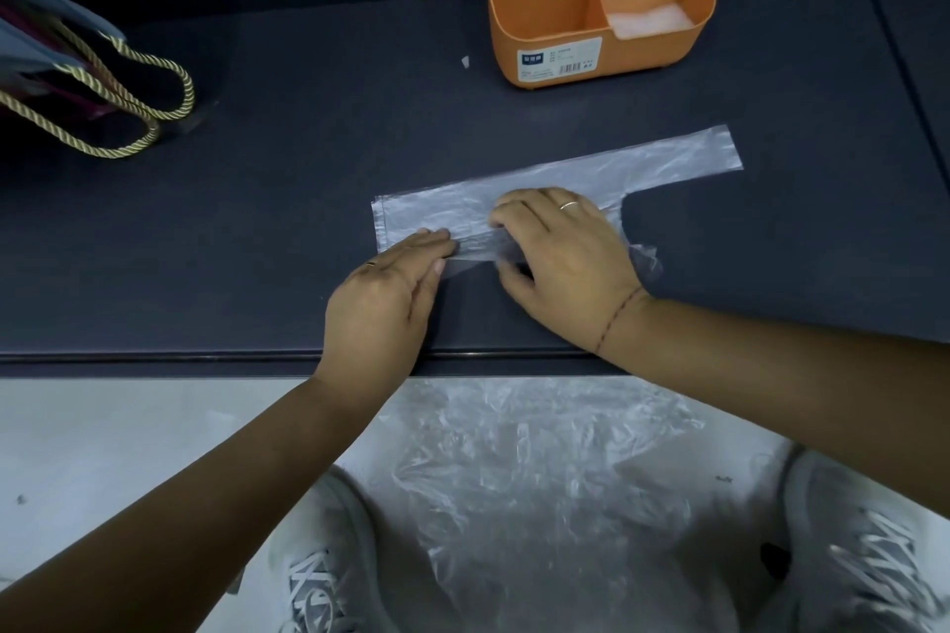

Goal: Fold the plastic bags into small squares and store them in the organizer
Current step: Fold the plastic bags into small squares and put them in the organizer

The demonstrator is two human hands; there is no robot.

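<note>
Beyond the right hand [560, 252], the organizer [653, 51] is cropped by the top edge, print on its label [559, 59] illegible; the same hand hides part of the plastic bag [668, 159].

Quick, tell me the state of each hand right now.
Left hand: open, straight fingers pressing the plastic bag flat.
Right hand: fingers curled, pinching the bag's folded edge.
</note>
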